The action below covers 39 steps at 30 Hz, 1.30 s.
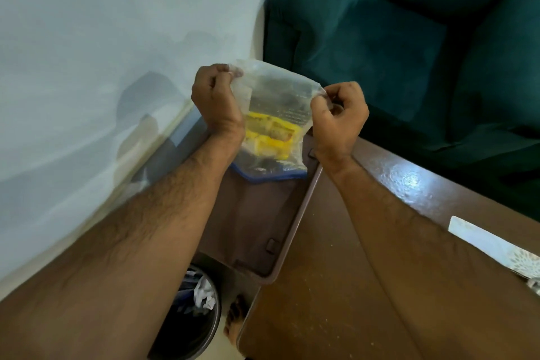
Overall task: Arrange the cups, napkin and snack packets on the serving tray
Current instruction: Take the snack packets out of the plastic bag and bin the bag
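A clear plastic snack packet [277,114] with a yellow label and a blue bottom edge hangs above the far end of a brown serving tray [295,231]. My left hand [217,99] pinches its top left corner. My right hand [339,120] pinches its top right corner. The packet's top is stretched between both hands. The tray lies on the left edge of a brown wooden table [327,301] and its visible floor is bare. No cups are in view.
A white patterned napkin [496,245] lies at the table's right edge. A teal sofa [409,38] stands behind the table. A dark waste bin [193,316] with crumpled paper sits on the floor left of the table, beside a bare foot [236,318]. A pale wall fills the left.
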Available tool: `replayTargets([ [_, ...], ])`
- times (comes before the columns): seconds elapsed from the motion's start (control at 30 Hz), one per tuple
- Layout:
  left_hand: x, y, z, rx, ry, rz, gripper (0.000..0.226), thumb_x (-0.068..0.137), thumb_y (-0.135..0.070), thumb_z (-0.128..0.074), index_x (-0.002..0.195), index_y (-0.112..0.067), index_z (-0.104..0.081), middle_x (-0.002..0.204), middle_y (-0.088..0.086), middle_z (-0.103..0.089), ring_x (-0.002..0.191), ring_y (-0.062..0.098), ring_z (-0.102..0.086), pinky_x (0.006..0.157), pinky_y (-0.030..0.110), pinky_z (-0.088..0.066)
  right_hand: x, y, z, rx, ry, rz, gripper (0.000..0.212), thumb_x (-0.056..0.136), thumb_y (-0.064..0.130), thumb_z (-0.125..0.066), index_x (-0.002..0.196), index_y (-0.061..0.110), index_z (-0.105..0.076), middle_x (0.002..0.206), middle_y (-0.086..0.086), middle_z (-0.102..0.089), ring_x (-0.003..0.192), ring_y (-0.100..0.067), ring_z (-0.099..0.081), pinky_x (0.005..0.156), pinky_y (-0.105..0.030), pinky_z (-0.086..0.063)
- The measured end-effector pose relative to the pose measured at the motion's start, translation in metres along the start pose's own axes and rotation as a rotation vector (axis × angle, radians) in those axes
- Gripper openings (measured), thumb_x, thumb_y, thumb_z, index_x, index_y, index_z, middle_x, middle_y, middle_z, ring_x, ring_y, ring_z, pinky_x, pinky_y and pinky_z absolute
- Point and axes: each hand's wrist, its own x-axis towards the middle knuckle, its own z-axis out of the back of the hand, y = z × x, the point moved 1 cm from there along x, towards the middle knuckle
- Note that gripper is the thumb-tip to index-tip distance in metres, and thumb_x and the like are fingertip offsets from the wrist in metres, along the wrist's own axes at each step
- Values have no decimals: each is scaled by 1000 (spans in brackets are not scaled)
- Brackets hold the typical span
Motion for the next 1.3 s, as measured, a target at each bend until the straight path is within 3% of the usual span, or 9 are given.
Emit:
replayTargets([
  [0.13, -11, -9, -1, -13, -13, -42, 20, 77, 6, -53, 71, -6, -68, 76, 10, -67, 80, 21, -64, 83, 39, -51, -1, 2, 5, 104, 24, -36, 9, 81, 1, -68, 89, -2, -64, 89, -17, -61, 79, -27, -59, 67, -33, -51],
  [0.33, -19, -18, -7, -97, 24, 31, 16, 74, -5, -49, 66, -8, -63, 67, 2, -61, 73, 19, -56, 76, 32, -44, -11, -31, 11, 188, 455, -284, 96, 72, 17, -92, 149, 14, -37, 133, 2, -59, 118, -8, -64, 95, -30, -58],
  [0.43, -22, -22, -8, -96, 66, 10, 14, 75, -8, -50, 68, -11, -62, 66, -1, -61, 73, 20, -54, 75, 31, -42, -13, -44, 10, 177, 453, -353, 63, 70, -4, -88, 126, 3, -61, 109, 0, -72, 100, -14, -72, 85, -35, -60],
  [0.57, -19, -12, 3, -50, 181, -8, 22, 94, -18, -58, 112, -6, -58, 84, -4, -61, 80, 4, -58, 79, 20, -46, -6, -40, 5, 277, 344, -357, 26, 74, -7, -83, 98, -4, -72, 81, 6, -77, 79, -11, -74, 70, -29, -61],
  [0.7, -20, 13, 29, 36, 363, 147, 43, 102, -17, -57, 142, -6, -45, 125, 16, -64, 115, 23, -60, 107, 49, -48, 2, -28, 4, 365, 288, -344, 22, 75, -10, -82, 91, 3, -73, 79, 3, -77, 77, -14, -73, 70, -33, -61],
  [0.9, -27, 31, 41, 265, 524, 14, 47, 83, -17, -78, 123, -1, -60, 110, 2, -72, 102, 7, -70, 92, 29, -57, -1, -18, -3, 411, 226, -321, 19, 77, -12, -78, 94, -8, -70, 82, -11, -73, 77, -19, -70, 71, -35, -61],
  [1.07, -19, 31, 44, 309, 553, -49, 53, 78, -17, -82, 123, -1, -60, 118, 11, -72, 110, 20, -71, 97, 37, -58, -1, -8, -10, 562, 174, -436, 24, 80, -11, -75, 102, -13, -67, 90, -17, -73, 84, -27, -70, 81, -48, -59],
  [1.2, -18, 39, 55, 415, 494, -88, 26, 79, -26, -79, 97, -9, -74, 91, 1, -75, 87, 15, -70, 85, 44, -61, 3, -5, -15, 648, 127, -503, 28, 84, -12, -72, 108, -21, -62, 100, -24, -68, 92, -33, -64, 91, -63, -54],
  [1.3, -18, 35, 52, 421, 410, -132, 15, 79, -25, -79, 74, -25, -66, 65, -20, -63, 68, -5, -56, 70, 23, -50, 3, -4, -13, 614, 111, -451, 25, 85, -9, -72, 106, -18, -64, 94, -20, -70, 89, -31, -66, 88, -60, -56],
])
